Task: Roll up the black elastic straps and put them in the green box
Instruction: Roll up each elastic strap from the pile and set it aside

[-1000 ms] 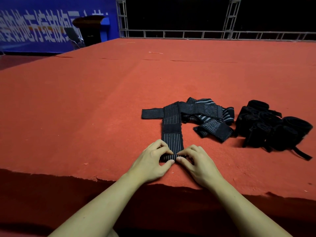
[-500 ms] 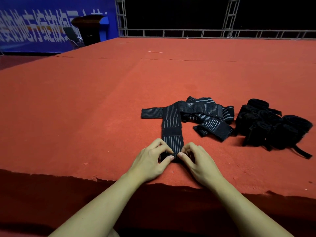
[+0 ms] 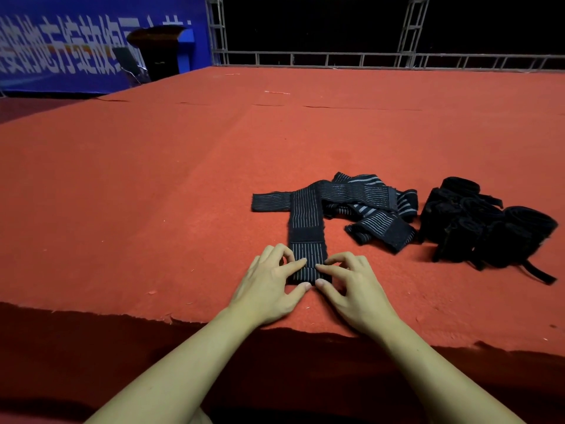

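A black elastic strap with thin grey stripes lies stretched toward me on the red carpet. Its near end is folded into a small flat roll. My left hand pinches the roll's left side between thumb and forefinger. My right hand pinches its right side the same way. Behind it lies a loose tangle of more striped straps. No green box is in view.
A heap of plain black rolled straps sits at the right, one tail trailing toward the front. The red carpeted platform ends in a ragged front edge just under my wrists. A metal truss railing and a blue banner stand far behind.
Both hands turned the strap's near end over once more, so the roll has grown a little and moved slightly away from me. The other straps lie as before.
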Demonstrator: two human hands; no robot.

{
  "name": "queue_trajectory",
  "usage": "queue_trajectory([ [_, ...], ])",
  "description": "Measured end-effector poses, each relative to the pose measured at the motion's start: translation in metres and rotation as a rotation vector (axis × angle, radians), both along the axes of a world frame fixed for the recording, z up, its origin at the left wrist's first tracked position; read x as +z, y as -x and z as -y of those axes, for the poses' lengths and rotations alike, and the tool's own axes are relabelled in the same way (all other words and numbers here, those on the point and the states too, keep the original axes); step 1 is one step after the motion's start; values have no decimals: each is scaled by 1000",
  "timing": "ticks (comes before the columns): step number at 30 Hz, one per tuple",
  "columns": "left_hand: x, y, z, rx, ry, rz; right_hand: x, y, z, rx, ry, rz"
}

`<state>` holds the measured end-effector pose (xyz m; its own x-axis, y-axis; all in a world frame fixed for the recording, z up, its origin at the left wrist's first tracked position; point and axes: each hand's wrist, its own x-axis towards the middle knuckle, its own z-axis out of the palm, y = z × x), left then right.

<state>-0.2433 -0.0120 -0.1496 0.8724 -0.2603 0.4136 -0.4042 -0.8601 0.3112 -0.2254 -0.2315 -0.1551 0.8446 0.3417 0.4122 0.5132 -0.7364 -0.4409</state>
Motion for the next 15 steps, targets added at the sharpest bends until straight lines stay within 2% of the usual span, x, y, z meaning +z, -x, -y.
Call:
queue_trajectory([
  [7, 1, -1, 1, 21, 16, -33, 1, -3, -1, 20, 15, -55],
  [15, 3, 2, 1, 0, 88, 4, 7, 5, -2, -7, -150, -159],
])
